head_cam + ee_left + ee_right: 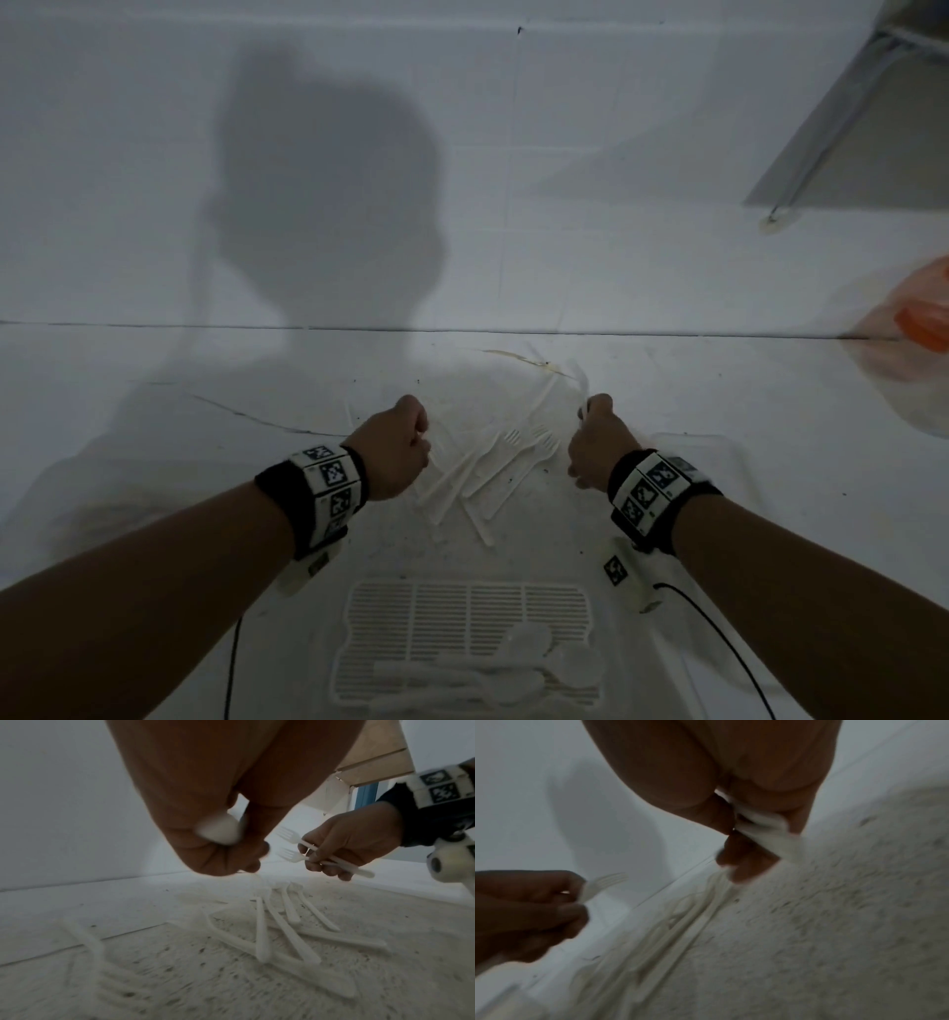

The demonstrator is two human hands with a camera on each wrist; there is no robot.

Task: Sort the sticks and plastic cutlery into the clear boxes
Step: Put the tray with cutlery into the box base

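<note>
A loose pile of white plastic cutlery [493, 473] [282, 927] [680, 923], forks and knives, lies on the white floor between my hands. My left hand [405, 442] [231, 852] [539, 906] hovers at the pile's left edge, fingers curled round a white fork [598, 888]. My right hand [595, 437] [342, 850] [744, 852] is at the pile's right edge and grips two white forks [334, 860], tines pointing away from me. Close to me a clear box [354, 642] with a slotted base holds several white spoons [513, 668].
The faint rim of another clear box [688, 437] shows just right of my right wrist. An orange plastic bag [919, 318] sits at the far right against the wall. A metal furniture leg [801, 169] stands at the back right. The floor is dusty and speckled.
</note>
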